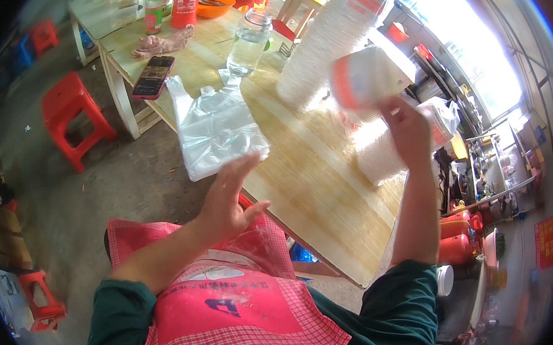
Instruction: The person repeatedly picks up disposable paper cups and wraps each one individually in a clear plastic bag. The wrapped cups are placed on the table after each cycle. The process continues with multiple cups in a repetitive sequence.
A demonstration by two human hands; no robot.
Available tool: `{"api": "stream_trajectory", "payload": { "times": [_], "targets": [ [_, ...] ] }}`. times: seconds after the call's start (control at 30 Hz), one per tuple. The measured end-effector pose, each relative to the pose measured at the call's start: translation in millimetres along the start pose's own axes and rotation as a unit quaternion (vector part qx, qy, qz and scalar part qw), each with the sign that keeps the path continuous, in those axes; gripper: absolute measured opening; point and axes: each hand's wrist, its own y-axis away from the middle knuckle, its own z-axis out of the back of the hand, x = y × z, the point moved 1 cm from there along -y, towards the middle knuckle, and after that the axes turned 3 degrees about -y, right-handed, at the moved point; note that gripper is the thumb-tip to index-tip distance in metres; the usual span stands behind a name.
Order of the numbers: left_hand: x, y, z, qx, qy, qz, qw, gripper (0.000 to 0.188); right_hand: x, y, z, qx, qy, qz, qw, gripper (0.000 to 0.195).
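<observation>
My right hand (406, 129) is raised over the right side of the table, its fingers closed on the rim of a white and red paper bowl (359, 79), which is blurred. Behind it a tall stack of plastic-wrapped bowls (333, 34) leans to the right, and a shorter stack (383, 155) lies beside my right wrist. My left hand (234, 201) holds nothing; its fingers are spread just off the near table edge. A flat pile of clear plastic bags (219, 133) lies just beyond my left fingertips.
On the wooden table (317, 188) are a phone (153, 77), a glass jar of clear liquid (249, 44), a crumpled cloth (164, 43), a red container of sticks (185, 9) and an orange bowl (215, 4). A red plastic stool (74, 116) stands on the floor at the left.
</observation>
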Motion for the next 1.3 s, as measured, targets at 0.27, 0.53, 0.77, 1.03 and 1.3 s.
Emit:
{"api": "stream_trajectory", "payload": {
  "times": [0.27,0.53,0.77,1.03,1.3],
  "targets": [
    [1,-40,-20,-0.008,-0.061,-0.056,0.997,0.117,67,98,-55,0.076,-0.215,0.227,0.947,0.009],
    [8,-43,-51,0.054,-0.052,0.044,0.996,0.113,24,112,-25,-0.024,-0.205,0.037,0.978,0.006],
    [41,-65,-86,0.03,-0.017,0.13,0.991,0.105,5,122,-26,-0.041,-0.155,0.007,0.987,0.01],
    [-18,-54,-82,0.058,-0.007,-0.074,0.996,0.112,12,139,-32,0.033,-0.164,0.03,0.985,0.013],
    [-11,-44,-84,0.075,-0.011,-0.014,0.997,0.119,12,142,-24,-0.018,-0.178,0.077,0.981,0.005]
  ]
}}
